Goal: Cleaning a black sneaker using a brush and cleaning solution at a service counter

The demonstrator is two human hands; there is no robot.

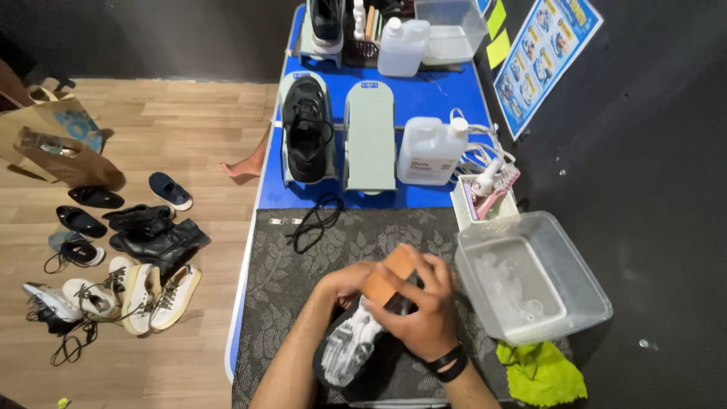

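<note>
- Nearest the camera, a black shoe (363, 352) covered in white foam lies on the patterned mat (273, 288) at the counter's (447, 95) near edge.
- Left hand (344, 284) steadies the shoe, fingers curled around its upper.
- Right hand (424, 310) presses a wooden brush (388, 276) onto the shoe, fingers wrapped around it.
- Clear plastic tub (530, 276) sits at the right edge, a green cloth (541, 371) just beside it.

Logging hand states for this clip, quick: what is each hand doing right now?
Left hand: closed on the foam-covered black shoe, steadying it.
Right hand: closed on a wooden-backed brush pressed to the shoe.
</note>
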